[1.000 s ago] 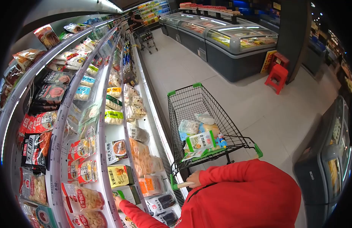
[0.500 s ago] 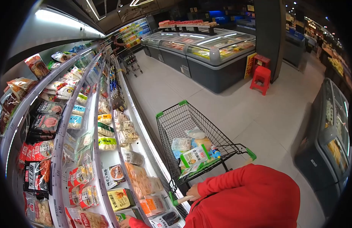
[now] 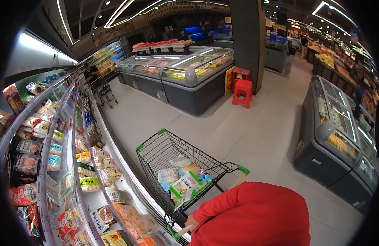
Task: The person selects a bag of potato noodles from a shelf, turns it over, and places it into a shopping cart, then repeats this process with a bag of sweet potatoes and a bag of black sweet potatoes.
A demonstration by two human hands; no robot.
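Note:
My right hand (image 3: 191, 221) is closed around the pale handle (image 3: 185, 230) of a shopping cart, near the handle's left end. The red sleeve of that arm (image 3: 234, 201) covers part of the handle. The cart (image 3: 173, 149) is a black wire basket with green corner caps, standing alongside the chilled shelves. Several packaged goods lie in it, among them a green-and-white bag (image 3: 186, 184) and a clear pack (image 3: 168, 175). My left hand is out of view.
Tiered chilled shelves (image 3: 81, 192) with bagged foods line the left. Grey freezer cases stand ahead (image 3: 189, 96) and to the right (image 3: 320, 151). Red stools (image 3: 242, 93) sit by a dark pillar (image 3: 247, 45). Farther down the aisle is a person (image 3: 91, 74) with another cart (image 3: 104, 91).
The view has swung up and to the right, so the cart and shelves appear farther left. My left hand, earlier at the shelf packs, has left the frame. My right hand stays on the handle.

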